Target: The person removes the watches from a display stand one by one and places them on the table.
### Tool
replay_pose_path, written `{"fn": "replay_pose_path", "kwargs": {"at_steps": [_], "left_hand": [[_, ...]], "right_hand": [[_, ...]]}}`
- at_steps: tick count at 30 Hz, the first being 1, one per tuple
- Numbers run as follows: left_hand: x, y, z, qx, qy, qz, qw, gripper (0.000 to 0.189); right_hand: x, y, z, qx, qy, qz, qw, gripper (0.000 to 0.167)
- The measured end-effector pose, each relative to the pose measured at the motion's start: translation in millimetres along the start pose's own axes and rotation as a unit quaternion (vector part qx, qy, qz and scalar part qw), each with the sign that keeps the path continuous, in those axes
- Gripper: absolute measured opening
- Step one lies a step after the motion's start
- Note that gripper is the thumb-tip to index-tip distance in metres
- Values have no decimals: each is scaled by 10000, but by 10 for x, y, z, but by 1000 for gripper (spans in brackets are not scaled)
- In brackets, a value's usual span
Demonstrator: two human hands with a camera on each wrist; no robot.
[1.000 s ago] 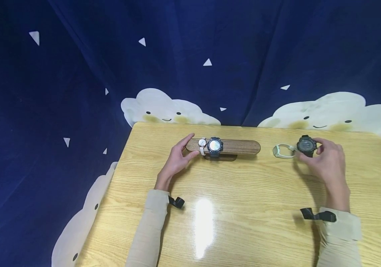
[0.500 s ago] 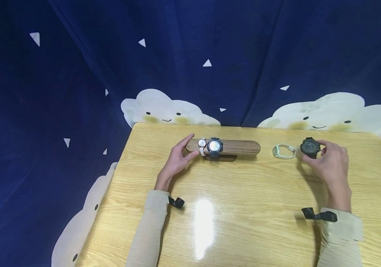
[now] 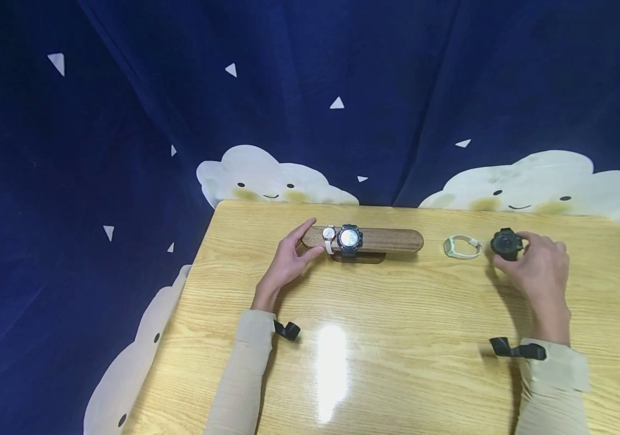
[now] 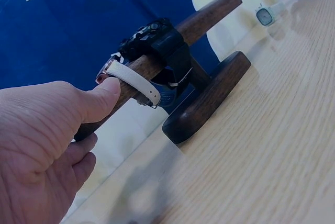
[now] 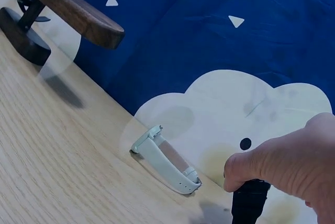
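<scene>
Right of the wooden stand (image 3: 388, 240) — long axis running left to right, the left hand (image 3: 288, 260) gripping its left end — the right hand (image 3: 542, 266) is pinching a black watch (image 3: 506, 243), just beyond the pale green watch (image 5: 163, 167) on the desk (image 3: 407, 326).

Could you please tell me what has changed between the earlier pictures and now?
The right hand, holding a black watch, has moved slightly right and down in the head view, away from the mint watch. That one, the left hand, and the wooden stand with its two watches stayed put.
</scene>
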State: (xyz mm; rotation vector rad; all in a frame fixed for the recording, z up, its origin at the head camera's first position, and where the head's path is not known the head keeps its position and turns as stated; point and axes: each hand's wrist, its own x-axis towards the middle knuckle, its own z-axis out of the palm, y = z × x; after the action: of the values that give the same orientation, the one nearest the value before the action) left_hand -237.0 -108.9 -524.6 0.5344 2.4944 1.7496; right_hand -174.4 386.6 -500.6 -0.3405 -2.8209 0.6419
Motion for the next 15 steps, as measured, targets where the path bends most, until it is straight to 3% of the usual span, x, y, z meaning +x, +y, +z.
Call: {"fn": "replay_pose_path", "kwargs": {"at_steps": [15], "left_hand": [[6,1,-3,0,17,-35,10000,73]], "right_hand": [[5,51,14,-318,-198,1,9993,77]]}}
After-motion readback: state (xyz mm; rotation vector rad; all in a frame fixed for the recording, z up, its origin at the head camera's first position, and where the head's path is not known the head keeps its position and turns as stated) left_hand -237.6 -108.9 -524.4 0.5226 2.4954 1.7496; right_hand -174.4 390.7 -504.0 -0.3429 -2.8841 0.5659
